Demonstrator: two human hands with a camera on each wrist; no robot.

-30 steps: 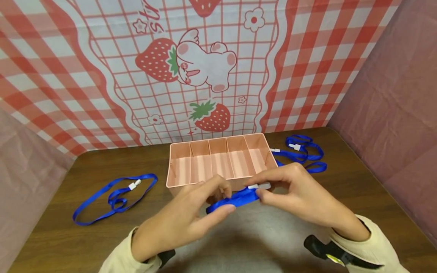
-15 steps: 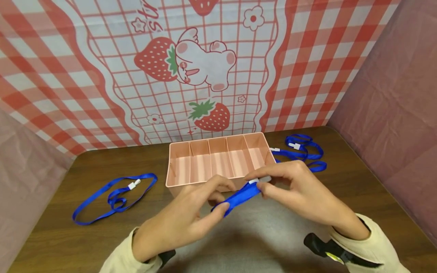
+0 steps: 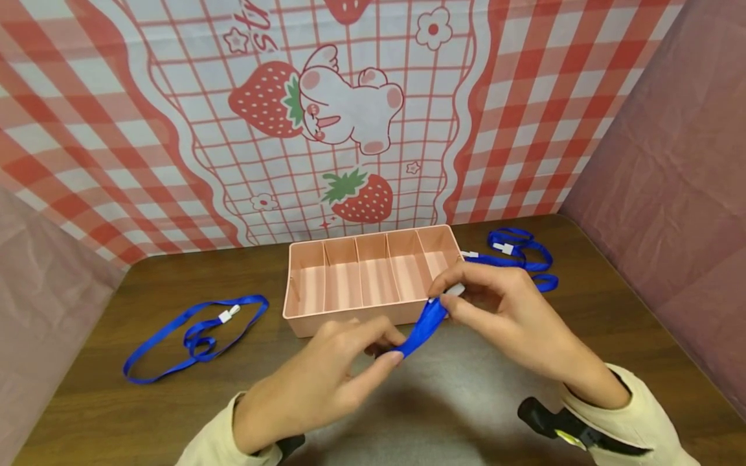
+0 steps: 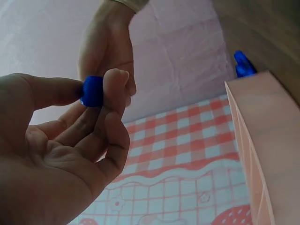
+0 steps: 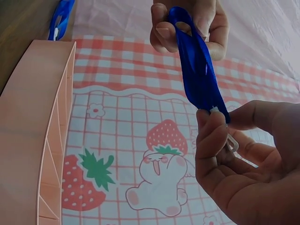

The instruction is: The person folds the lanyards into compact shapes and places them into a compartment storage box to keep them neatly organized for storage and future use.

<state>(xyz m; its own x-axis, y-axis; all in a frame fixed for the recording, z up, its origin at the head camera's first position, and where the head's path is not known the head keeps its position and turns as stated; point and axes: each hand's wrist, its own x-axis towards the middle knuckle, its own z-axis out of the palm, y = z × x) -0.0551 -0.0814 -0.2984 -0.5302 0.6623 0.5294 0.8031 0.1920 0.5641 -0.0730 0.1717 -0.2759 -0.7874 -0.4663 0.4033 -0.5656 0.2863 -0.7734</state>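
A blue lanyard (image 3: 425, 327), folded into a short flat bundle, is stretched between both hands in front of the box. My left hand (image 3: 317, 382) pinches its lower looped end between thumb and fingers; the left wrist view shows the blue fold (image 4: 93, 91) there. At the upper end, my right hand (image 3: 515, 317) pinches the strap beside its white plastic clip (image 5: 231, 143). Just behind the hands stands a pink box (image 3: 350, 317) with several narrow compartments, and the right fingertips come close to its front right corner.
Another blue lanyard (image 3: 175, 317) lies looped on the wooden table (image 3: 116, 414) to the left. More blue lanyards (image 3: 539, 255) lie right of the box, partly behind the right hand. A red-and-white patterned cloth (image 3: 373, 129) hangs behind the table.
The right hand has moved up and toward the box, tilting the folded lanyard more steeply. My left hand has shifted slightly right, keeping its pinch on the lower end.
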